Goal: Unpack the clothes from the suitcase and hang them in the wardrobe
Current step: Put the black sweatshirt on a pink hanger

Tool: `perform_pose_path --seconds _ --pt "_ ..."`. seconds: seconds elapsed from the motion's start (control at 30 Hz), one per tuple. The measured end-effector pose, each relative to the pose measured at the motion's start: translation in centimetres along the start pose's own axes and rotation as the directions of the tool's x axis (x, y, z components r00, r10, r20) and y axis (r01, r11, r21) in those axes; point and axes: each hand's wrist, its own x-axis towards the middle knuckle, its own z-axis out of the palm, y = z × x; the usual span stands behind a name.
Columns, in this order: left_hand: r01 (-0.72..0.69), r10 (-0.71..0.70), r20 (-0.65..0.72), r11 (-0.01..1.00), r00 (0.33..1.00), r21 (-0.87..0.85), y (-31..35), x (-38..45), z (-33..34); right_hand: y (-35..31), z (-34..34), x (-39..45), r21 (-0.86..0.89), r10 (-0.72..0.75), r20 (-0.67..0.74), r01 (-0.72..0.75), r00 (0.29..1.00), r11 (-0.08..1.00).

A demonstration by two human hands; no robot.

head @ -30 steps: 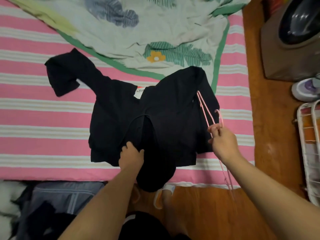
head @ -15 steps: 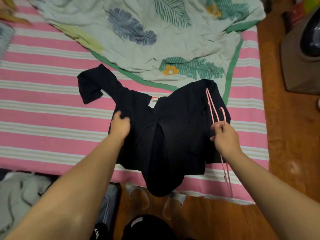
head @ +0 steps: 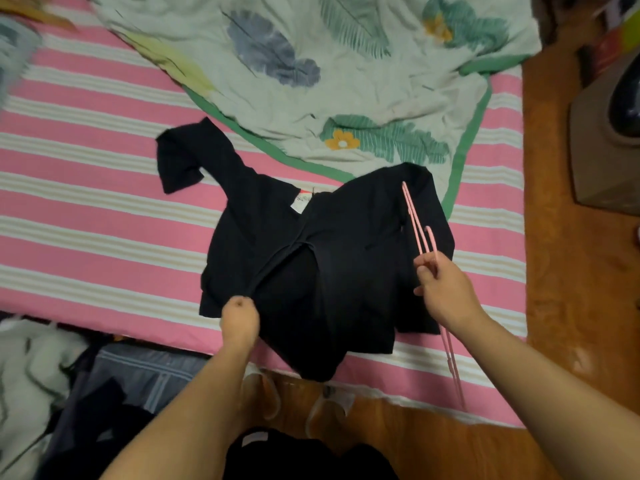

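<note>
- Now: black shirt (head: 311, 271) lies flat on striped bed (head: 104, 220), hem over the edge.
- L hand (head: 240, 317): fingers pinch shirt fabric near hem.
- R hand (head: 446, 289): fingers clamped on pink hanger (head: 415, 220), over shirt's rt side.

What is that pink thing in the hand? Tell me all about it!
It is a thin pink plastic clothes hanger, seen nearly edge-on, so it looks like slim rods. Its small hook curls up just above the fingers. The right hand pinches it near the hook. Its far end reaches over the right side of the black short-sleeved shirt spread on the pink striped bedsheet; its near end trails beneath the wrist towards the bed edge.
</note>
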Motion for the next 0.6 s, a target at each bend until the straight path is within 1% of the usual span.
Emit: perform_pose_path --seconds 0.03,0.07,0.1,0.13,0.17,0.2,0.23,0.27,0.3,0.33,0.37,0.4,0.43,0.47,0.5,0.53,0.57,0.6 --pt "-0.001 -0.002 -0.013 0.979 1.0 -0.203 2.4 -1.6 -2.0 -1.1 -0.4 -0.2 0.009 -0.018 0.025 0.018 1.0 1.0" --pt "-0.039 0.043 0.005 0.945 0.999 -0.324 5.3 -3.1 -4.2 -2.6 -0.9 -0.3 0.01 -0.043 0.05 0.042 0.998 0.999" --pt "-0.112 0.138 0.047 0.928 0.989 -0.355 8.6 -4.7 -6.6 -4.3 -1.5 -0.5 -0.007 -0.08 0.077 0.081 0.994 0.997" --pt "-0.213 0.263 0.126 0.925 0.957 -0.316 12.3 -6.7 -9.1 -6.6 -2.1 -0.8 -0.028 -0.128 0.112 0.132 0.985 0.991" --pt "-0.334 0.383 0.223 0.915 0.896 -0.226 16.0 -9.0 -12.0 -9.1 -2.8 -1.0 -0.028 -0.188 0.144 0.194 0.972 0.981" --pt "-0.466 0.472 0.323 0.879 0.82 -0.103 19.7 -11.2 -15.0 -11.9 -3.5 -1.2 -0.009 -0.249 0.171 0.254 0.953 0.967" --pt "-0.589 0.522 0.431 0.808 0.736 0.026 23.5 -13.9 -18.0 -15.1 -4.4 -1.5 0.025 -0.315 0.188 0.316 0.93 0.948" --pt "-0.696 0.542 0.514 0.699 0.665 0.163 26.9 -16.1 -20.8 -18.4 -5.5 -1.9 0.067 -0.387 0.195 0.381 0.901 0.922" --pt "-0.777 0.556 0.564 0.558 0.611 0.293 30.1 -18.6 -23.5 -21.9 -6.6 -2.6 0.116 -0.465 0.198 0.45 0.863 0.885" --pt "-0.83 0.583 0.591 0.387 0.557 0.401 33.0 -21.5 -25.7 -25.4 -7.7 -3.7 0.158 -0.537 0.212 0.514 0.816 0.843" --pt "-0.853 0.619 0.609 0.218 0.496 0.474 35.6 -24.3 -27.6 -28.8 -8.7 -5.1 0.189 -0.603 0.239 0.572 0.761 0.798" --pt "-0.863 0.669 0.617 0.073 0.414 0.5 37.8 -26.7 -29.2 -32.0 -9.6 -6.7 0.212 -0.654 0.277 0.619 0.704 0.756" --pt "-0.872 0.72 0.613 -0.021 0.326 0.489 39.5 -29.2 -30.6 -34.7 -10.1 -8.6 0.231 -0.687 0.32 0.65 0.652 0.724" --pt "-0.878 0.783 0.581 -0.099 0.222 0.469 40.8 -31.1 -31.9 -37.0 -10.1 -10.3 0.243 -0.711 0.35 0.674 0.61 0.698" --pt "-0.863 0.859 0.504 -0.182 0.094 0.471 41.7 -32.6 -33.2 -38.8 -9.7 -11.4 0.246 -0.73 0.358 0.696 0.582 0.675" --pt "-0.83 0.924 0.381 -0.242 -0.039 0.502 42.2 -33.1 -34.4 -40.3 -9.2 -12.5 0.249 -0.741 0.34 0.704 0.579 0.665" --pt "-0.79 0.958 0.246 -0.264 -0.148 0.553 42.1 -33.1 -35.4 -41.6 -8.6 -13.3 0.251 -0.744 0.295 0.703 0.599 0.665" --pt "-0.761 0.973 0.116 -0.227 -0.199 0.608 41.5 -32.3 -36.1 -42.6 -8.1 -13.9 0.26 -0.744 0.237 0.697 0.625 0.668"
